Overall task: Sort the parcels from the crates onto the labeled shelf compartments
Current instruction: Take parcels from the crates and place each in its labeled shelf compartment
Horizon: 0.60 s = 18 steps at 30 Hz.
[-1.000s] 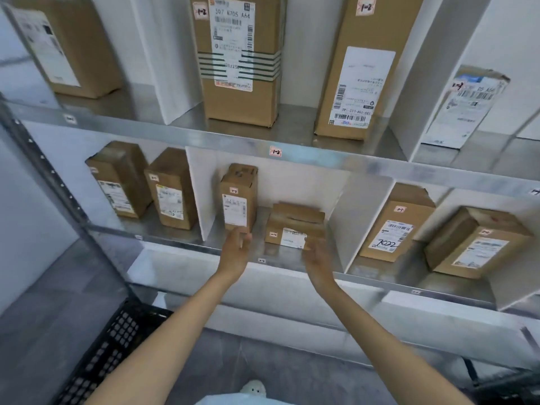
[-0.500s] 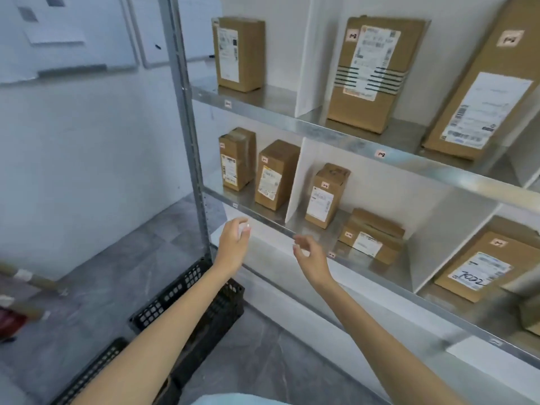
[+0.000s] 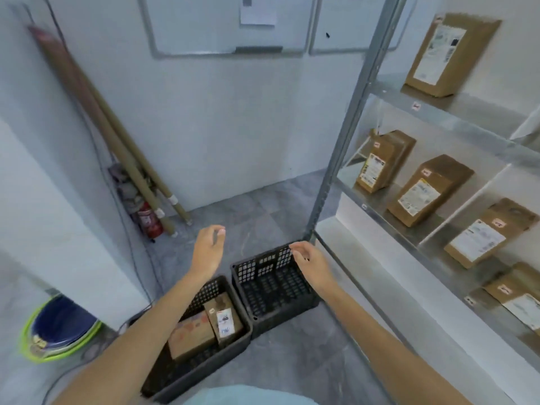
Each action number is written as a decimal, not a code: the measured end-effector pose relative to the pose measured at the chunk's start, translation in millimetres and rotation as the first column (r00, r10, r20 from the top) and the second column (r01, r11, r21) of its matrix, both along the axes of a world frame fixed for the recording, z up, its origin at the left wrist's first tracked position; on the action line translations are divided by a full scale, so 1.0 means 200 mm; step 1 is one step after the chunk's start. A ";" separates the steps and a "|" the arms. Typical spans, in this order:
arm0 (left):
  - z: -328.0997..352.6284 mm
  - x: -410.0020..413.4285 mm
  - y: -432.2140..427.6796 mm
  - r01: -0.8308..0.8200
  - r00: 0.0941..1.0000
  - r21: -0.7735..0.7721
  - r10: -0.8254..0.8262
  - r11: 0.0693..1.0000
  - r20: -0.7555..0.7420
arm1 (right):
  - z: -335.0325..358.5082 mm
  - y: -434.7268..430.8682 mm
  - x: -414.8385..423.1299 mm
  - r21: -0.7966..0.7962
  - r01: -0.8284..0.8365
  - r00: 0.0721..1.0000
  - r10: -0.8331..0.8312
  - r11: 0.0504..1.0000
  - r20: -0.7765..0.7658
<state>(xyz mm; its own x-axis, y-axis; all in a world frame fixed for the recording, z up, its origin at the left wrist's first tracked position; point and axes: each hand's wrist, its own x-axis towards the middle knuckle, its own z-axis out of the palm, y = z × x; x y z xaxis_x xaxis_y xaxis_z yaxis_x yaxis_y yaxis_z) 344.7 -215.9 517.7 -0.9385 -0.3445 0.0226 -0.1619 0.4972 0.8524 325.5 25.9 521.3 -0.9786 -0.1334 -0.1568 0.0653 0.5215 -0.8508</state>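
Two black plastic crates stand on the floor below me. The near crate holds two brown parcels: a small upright one with a white label and a wider box beside it. The far crate shows only its bare mesh bottom. My left hand hovers open above the floor beyond the near crate. My right hand hangs over the far crate with fingers loosely curled, holding nothing. On the right, the metal shelf carries several labelled brown parcels.
The shelf's upright post rises just right of the far crate. Cardboard tubes and a red fire extinguisher lean in the left corner. A green and blue basin sits at the lower left, with a cable along the wall.
My view has swung left and down from the shelf to the crates on the floor. Both hands have drawn back from the shelf and now hover over the crates, holding nothing.
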 end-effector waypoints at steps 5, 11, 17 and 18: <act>-0.17 0.18 -0.35 -0.114 0.989 0.034 0.110 0.993 0.103 | -0.13 -0.40 0.04 0.027 -0.179 0.982 0.176 0.984 0.074; -0.37 0.29 -0.57 -0.252 0.947 0.064 0.233 0.966 0.222 | -0.31 -0.67 -0.02 0.039 -0.297 0.937 0.283 0.954 0.206; -0.63 0.27 -0.71 -0.413 0.871 0.107 0.358 0.904 0.336 | -0.61 -0.87 -0.16 0.027 -0.380 0.857 0.341 0.924 0.386; -0.69 0.28 -0.73 -0.448 0.852 0.115 0.385 0.887 0.354 | -0.68 -0.90 -0.18 0.037 -0.395 0.843 0.346 0.918 0.411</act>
<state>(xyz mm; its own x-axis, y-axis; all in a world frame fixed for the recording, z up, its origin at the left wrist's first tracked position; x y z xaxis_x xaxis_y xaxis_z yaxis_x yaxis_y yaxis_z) 399.9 -361.1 379.2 -0.6515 -0.6729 -0.3503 -0.5905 0.1600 0.7910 290.5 -153.6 385.2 -0.7152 -0.4310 -0.5502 0.1594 0.6659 -0.7288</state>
